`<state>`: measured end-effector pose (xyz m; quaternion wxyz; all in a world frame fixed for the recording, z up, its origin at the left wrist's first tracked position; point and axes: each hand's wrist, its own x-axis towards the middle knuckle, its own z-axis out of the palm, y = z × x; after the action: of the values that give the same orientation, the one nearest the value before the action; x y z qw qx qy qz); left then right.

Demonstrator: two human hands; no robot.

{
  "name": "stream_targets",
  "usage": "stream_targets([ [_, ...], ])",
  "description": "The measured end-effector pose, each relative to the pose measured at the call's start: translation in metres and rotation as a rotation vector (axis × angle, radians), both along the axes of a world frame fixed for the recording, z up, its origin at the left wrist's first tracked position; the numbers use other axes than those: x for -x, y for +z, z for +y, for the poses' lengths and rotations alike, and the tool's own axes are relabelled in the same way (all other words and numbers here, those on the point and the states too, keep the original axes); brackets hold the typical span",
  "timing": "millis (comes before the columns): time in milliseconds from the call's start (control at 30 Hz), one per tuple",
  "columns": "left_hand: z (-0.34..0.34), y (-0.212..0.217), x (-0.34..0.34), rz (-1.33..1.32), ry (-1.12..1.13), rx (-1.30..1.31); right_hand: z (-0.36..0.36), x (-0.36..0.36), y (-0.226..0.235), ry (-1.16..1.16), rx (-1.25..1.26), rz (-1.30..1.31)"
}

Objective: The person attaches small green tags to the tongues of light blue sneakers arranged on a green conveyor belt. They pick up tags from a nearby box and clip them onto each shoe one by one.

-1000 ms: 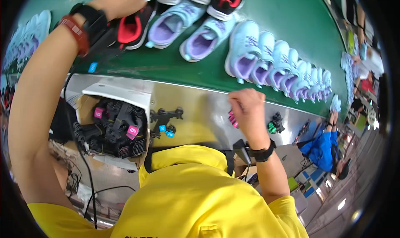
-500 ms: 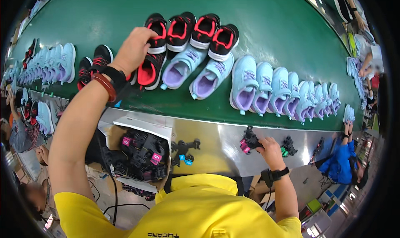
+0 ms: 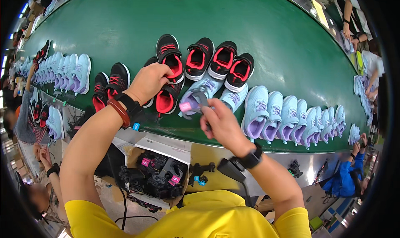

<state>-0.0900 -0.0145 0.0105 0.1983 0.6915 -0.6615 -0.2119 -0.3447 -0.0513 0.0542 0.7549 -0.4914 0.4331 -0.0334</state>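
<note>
My left hand (image 3: 148, 81) pinches the heel of a black sneaker with red lining (image 3: 170, 50), its toe pointing away. Under it lies another black and red sneaker (image 3: 166, 101). In my right hand (image 3: 224, 125) is a black plastic shoe hanger (image 3: 201, 99) with a pink tag, smeared by motion. It hovers over a light blue sneaker (image 3: 206, 88), partly hiding its purple lining. Three more black sneakers (image 3: 223, 60) sit with their heels on the toes of the light blue pair. The other blue shoe (image 3: 234, 97) is partly covered by my right hand.
A row of light blue sneakers (image 3: 287, 117) stands along the green table's (image 3: 291, 42) near edge at right; another (image 3: 62, 71) stands far left. More black sneakers (image 3: 118, 81) lie by my left wrist. Below sits a carton (image 3: 160, 146) of black hangers; others (image 3: 202, 171) lie beside it.
My right hand has lifted the pink-tagged hanger off the metal ledge and carried it up and left over the blue shoes. My left hand keeps its hold on the black sneaker.
</note>
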Motion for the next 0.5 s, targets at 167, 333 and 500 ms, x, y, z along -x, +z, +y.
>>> stream_targets([
  [167, 0.004, 0.005, -0.001, -0.014, -0.057, 0.071, 0.011, -0.049, -0.038, -0.100, -0.071, -0.065],
  [333, 0.009, 0.001, -0.005, -0.023, -0.062, 0.082, 0.023, -0.058, -0.047, -0.156, -0.099, -0.125],
  [500, 0.006, -0.003, -0.013, -0.112, -0.126, 0.059, 0.023, -0.061, -0.055, 0.177, 0.226, -0.157],
])
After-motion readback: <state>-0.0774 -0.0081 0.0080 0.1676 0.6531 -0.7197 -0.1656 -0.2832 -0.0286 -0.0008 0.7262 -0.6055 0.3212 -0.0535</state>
